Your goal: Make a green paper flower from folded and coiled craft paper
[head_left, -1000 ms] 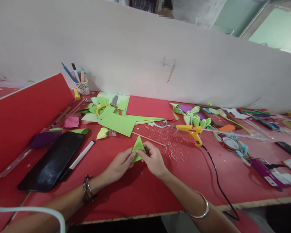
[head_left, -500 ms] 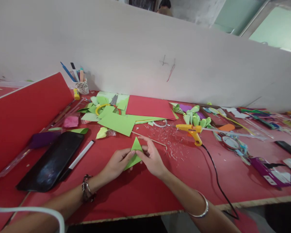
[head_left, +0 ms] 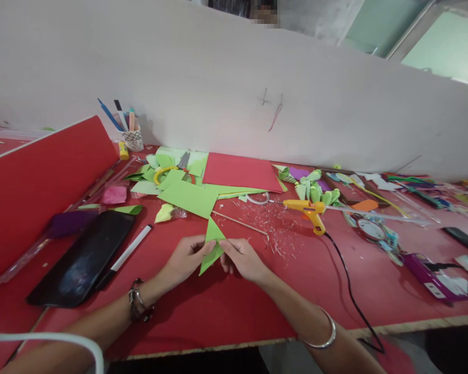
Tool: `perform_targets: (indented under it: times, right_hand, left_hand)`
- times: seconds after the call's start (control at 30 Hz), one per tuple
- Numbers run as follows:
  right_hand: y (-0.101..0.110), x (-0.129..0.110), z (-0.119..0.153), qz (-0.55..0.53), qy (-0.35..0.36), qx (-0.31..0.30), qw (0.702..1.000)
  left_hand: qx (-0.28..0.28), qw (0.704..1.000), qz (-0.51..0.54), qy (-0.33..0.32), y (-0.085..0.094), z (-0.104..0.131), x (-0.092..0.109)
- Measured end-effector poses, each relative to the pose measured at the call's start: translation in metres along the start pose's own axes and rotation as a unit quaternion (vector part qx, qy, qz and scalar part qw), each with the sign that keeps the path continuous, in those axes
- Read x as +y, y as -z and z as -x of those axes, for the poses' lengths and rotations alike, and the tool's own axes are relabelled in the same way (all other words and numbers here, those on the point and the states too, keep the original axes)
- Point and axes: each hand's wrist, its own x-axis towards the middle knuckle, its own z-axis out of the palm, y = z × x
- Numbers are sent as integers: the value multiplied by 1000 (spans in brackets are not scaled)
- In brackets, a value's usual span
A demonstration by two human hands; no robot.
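Note:
Between my two hands, above the red table, is a piece of green paper with a pointed top and a pointed lower corner. My left hand pinches its left side, thumb on the front. My right hand grips the right edge between thumb and fingers; some fingertips are hidden behind the paper. Just beyond lies a larger green sheet. A thin wooden stick rests on the table past my right hand.
A yellow glue gun with a black cord lies at right, near paper scraps and green paper cones. A black phone and a marker lie at left. Scissors and a red sheet are at the back.
The green paper has turned in my hands, its top point shifting left. My right hand's fingers have moved down from near the top and curled at the paper's right edge.

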Motion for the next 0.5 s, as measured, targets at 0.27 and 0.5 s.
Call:
perform_targets:
  times: [0.27, 0.5]
  right_hand:
    - [-2, 1, 2, 38, 6, 6, 999]
    - [-1, 2, 0, -9, 16, 13, 1000]
  left_hand:
    - [-9, 998, -45, 32, -3, 0, -3]
    - [-59, 998, 4, 30, -4, 3, -1]
